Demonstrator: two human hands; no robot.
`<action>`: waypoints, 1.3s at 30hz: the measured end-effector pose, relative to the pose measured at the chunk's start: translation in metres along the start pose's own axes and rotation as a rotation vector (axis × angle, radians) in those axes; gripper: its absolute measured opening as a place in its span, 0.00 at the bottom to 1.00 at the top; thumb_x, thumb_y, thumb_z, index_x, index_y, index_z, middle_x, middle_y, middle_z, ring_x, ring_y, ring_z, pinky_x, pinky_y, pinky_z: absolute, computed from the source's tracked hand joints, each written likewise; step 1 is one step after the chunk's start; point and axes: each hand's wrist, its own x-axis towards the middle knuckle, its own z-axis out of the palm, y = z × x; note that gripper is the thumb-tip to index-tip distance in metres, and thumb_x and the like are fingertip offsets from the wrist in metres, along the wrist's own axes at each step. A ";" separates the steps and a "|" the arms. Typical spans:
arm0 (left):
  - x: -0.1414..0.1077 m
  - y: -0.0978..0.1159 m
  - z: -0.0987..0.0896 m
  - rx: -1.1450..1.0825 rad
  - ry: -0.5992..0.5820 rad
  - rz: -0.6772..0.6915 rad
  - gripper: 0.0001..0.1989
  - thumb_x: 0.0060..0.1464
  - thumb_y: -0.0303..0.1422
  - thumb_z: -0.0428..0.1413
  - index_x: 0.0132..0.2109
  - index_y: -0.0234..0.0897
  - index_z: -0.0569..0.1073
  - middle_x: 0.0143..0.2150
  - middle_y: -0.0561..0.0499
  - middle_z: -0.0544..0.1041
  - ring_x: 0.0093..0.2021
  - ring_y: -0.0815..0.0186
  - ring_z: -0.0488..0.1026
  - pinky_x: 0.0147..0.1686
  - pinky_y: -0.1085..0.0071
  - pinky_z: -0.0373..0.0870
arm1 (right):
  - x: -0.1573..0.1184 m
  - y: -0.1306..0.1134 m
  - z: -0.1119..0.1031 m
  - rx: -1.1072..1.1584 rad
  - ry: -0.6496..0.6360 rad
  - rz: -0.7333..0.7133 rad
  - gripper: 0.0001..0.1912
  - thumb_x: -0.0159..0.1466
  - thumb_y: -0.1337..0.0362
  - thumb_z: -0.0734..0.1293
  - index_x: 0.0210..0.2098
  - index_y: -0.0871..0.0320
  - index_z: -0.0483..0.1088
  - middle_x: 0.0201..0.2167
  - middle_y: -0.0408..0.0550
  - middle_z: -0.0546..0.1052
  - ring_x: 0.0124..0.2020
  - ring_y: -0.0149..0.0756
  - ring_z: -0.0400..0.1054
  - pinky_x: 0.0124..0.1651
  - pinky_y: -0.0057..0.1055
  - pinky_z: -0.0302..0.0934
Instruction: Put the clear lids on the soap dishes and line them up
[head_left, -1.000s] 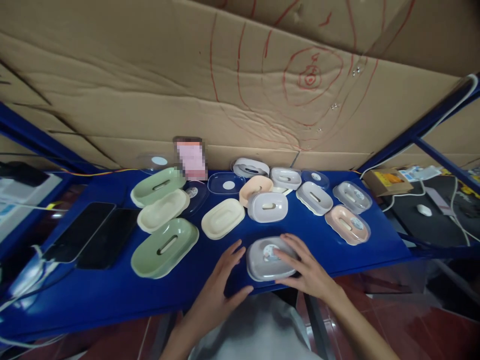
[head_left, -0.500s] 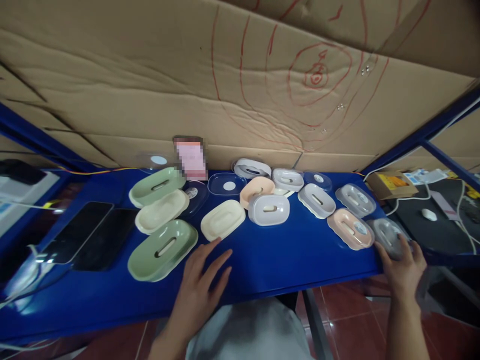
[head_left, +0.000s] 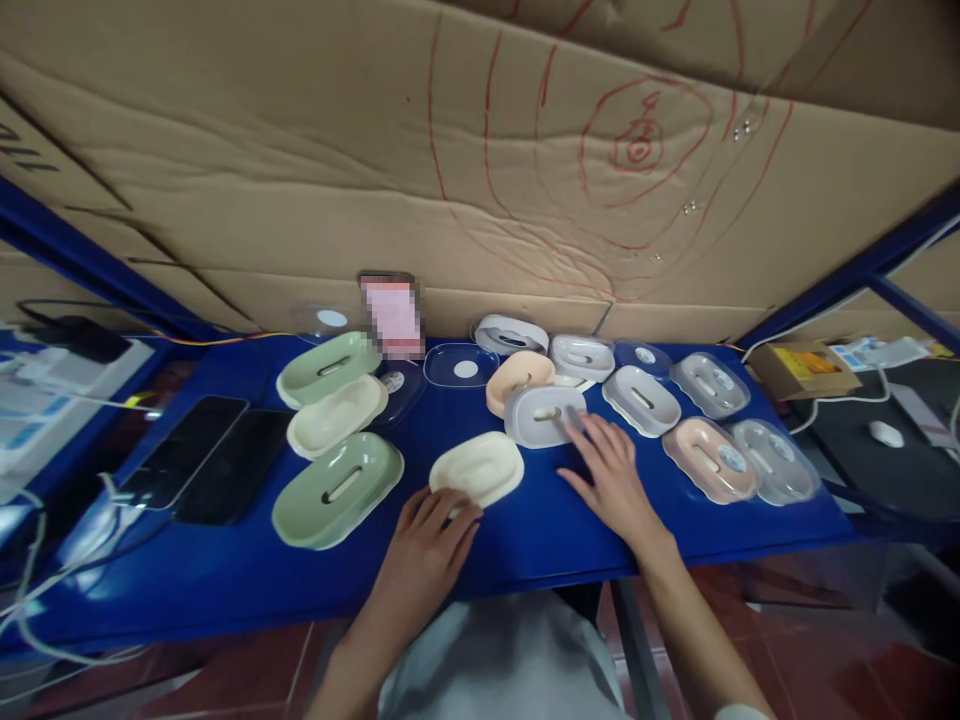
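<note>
My left hand [head_left: 435,535] has its curled fingers on the near left edge of a cream oval tray [head_left: 487,465], with part of that edge hidden beneath them. My right hand [head_left: 611,475] reaches with spread fingers to a light grey slotted oval dish [head_left: 536,418]. Its fingertips overlap the dish's right end; I cannot tell if they press on it. Behind that dish sits a peach slotted dish [head_left: 502,378]. To the left lie a green slotted dish [head_left: 330,505], a second cream tray [head_left: 337,425] and another green dish [head_left: 315,375].
Clear lids [head_left: 461,367] lie along the back of the blue table [head_left: 517,555]. At right are a lidded peach dish [head_left: 709,460] and grey lidded dishes [head_left: 776,465]. A phone [head_left: 394,310] leans on the cardboard wall [head_left: 300,180]. Dark flat devices [head_left: 187,455] lie left.
My right hand has left the lidded grey dish at the far right and come to the middle grey dish. My left hand has moved onto the cream tray, which sits farther right and nearer me.
</note>
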 end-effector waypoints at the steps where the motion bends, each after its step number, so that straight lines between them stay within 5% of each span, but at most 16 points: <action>1: -0.003 0.004 -0.002 -0.031 -0.008 0.013 0.10 0.72 0.26 0.52 0.54 0.40 0.76 0.48 0.47 0.82 0.51 0.57 0.79 0.57 0.53 0.72 | 0.011 -0.007 0.005 0.003 -0.023 -0.025 0.27 0.77 0.59 0.65 0.73 0.50 0.62 0.70 0.56 0.71 0.70 0.54 0.66 0.73 0.57 0.55; 6: -0.010 0.018 0.000 -0.146 -0.039 0.037 0.13 0.72 0.25 0.53 0.59 0.40 0.74 0.48 0.48 0.81 0.51 0.60 0.79 0.58 0.56 0.71 | 0.014 -0.007 0.006 -0.002 0.001 -0.045 0.21 0.78 0.68 0.62 0.67 0.45 0.70 0.57 0.48 0.82 0.60 0.46 0.75 0.74 0.56 0.48; 11: -0.004 0.015 0.005 -0.177 -0.044 0.059 0.18 0.72 0.27 0.54 0.64 0.41 0.73 0.48 0.47 0.82 0.50 0.58 0.80 0.57 0.54 0.72 | 0.010 -0.003 0.007 -0.030 0.001 -0.040 0.22 0.77 0.60 0.66 0.69 0.49 0.68 0.67 0.52 0.75 0.67 0.51 0.69 0.72 0.57 0.52; 18: -0.010 0.012 0.004 -0.193 -0.059 0.062 0.21 0.73 0.28 0.52 0.69 0.44 0.70 0.49 0.47 0.81 0.50 0.59 0.80 0.58 0.54 0.76 | 0.013 -0.008 -0.005 0.209 0.292 0.033 0.17 0.75 0.68 0.66 0.61 0.48 0.75 0.52 0.48 0.84 0.55 0.45 0.78 0.61 0.49 0.66; 24: -0.031 0.012 0.006 -0.114 0.145 -0.087 0.29 0.69 0.31 0.59 0.73 0.48 0.65 0.74 0.36 0.63 0.70 0.47 0.70 0.59 0.53 0.79 | -0.026 -0.062 -0.023 0.173 0.018 -0.154 0.21 0.74 0.73 0.65 0.63 0.50 0.73 0.52 0.48 0.84 0.55 0.43 0.78 0.69 0.54 0.59; 29: -0.032 -0.002 -0.002 -0.070 0.039 0.043 0.22 0.70 0.31 0.58 0.68 0.45 0.71 0.74 0.43 0.68 0.73 0.49 0.66 0.65 0.49 0.75 | -0.028 -0.090 -0.001 0.233 -0.171 -0.239 0.16 0.77 0.67 0.63 0.61 0.52 0.74 0.57 0.51 0.82 0.65 0.43 0.73 0.71 0.53 0.61; 35: -0.033 -0.013 -0.003 -0.057 0.035 0.084 0.16 0.71 0.30 0.56 0.63 0.42 0.75 0.70 0.44 0.74 0.72 0.51 0.68 0.64 0.49 0.77 | -0.015 -0.081 0.004 0.174 -0.272 -0.354 0.23 0.77 0.65 0.62 0.68 0.44 0.69 0.68 0.43 0.75 0.70 0.42 0.68 0.72 0.53 0.64; 39: -0.032 -0.007 -0.004 -0.063 0.081 -0.017 0.15 0.69 0.30 0.57 0.61 0.41 0.75 0.69 0.42 0.74 0.71 0.50 0.69 0.63 0.50 0.78 | 0.027 -0.046 -0.007 0.131 -0.129 -0.254 0.26 0.77 0.66 0.61 0.72 0.44 0.64 0.68 0.47 0.74 0.70 0.45 0.68 0.70 0.53 0.64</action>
